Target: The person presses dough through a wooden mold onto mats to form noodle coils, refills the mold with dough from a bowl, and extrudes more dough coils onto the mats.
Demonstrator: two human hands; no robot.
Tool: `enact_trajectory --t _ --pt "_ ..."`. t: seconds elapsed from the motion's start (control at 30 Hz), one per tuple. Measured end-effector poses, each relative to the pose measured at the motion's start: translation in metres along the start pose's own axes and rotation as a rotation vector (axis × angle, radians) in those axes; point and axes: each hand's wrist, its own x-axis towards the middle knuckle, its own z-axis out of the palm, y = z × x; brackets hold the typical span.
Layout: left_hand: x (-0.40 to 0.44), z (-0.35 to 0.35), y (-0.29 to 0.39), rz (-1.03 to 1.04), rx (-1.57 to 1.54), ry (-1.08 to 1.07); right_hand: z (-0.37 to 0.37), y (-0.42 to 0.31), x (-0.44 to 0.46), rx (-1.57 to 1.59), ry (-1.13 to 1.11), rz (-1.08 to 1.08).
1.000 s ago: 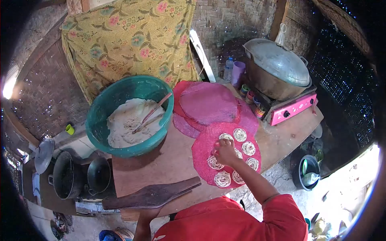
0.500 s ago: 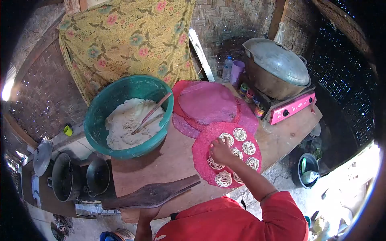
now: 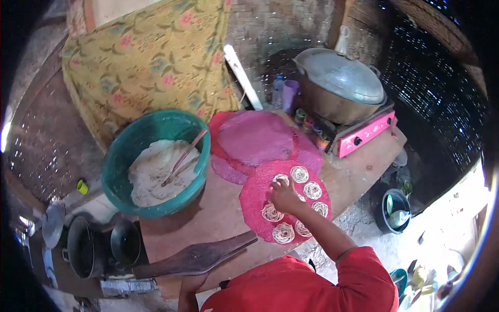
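My right hand is over a round pink mat, its fingers at the edge of a coiled, noodle-like nest. Its fingertips are too small and shaded to tell what they hold. Several more pale nests lie around it on the mat. At the table's front edge, my left hand is under a dark wooden tool with a wide middle and narrow ends; its fingers are hidden beneath the wood.
A green basin of white dough or flour holds a reddish stick. More pink mats overlap behind. A lidded pot sits on a pink stove. Dark pans stand left, a bucket right.
The view has shifted, so most things sit further left in the frame. My right hand has moved slightly over the mat beside the upper-left nest. My left hand stays under the wooden tool.
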Motion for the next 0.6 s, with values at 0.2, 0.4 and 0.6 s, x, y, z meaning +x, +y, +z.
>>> enact_trajectory --t 0.2,0.4,0.6 --pt "0.02 0.012 0.009 -0.018 0.011 -0.031 -0.083 -0.032 -0.042 0.825 0.203 -0.204" --pt "0.077 0.044 0.039 0.003 -0.009 -0.085 -0.136 -0.049 -0.106 0.794 -0.003 0.017" --pt "0.116 0.076 0.074 0.056 -0.027 -0.187 -0.139 0.014 -0.115 0.815 0.195 0.004"
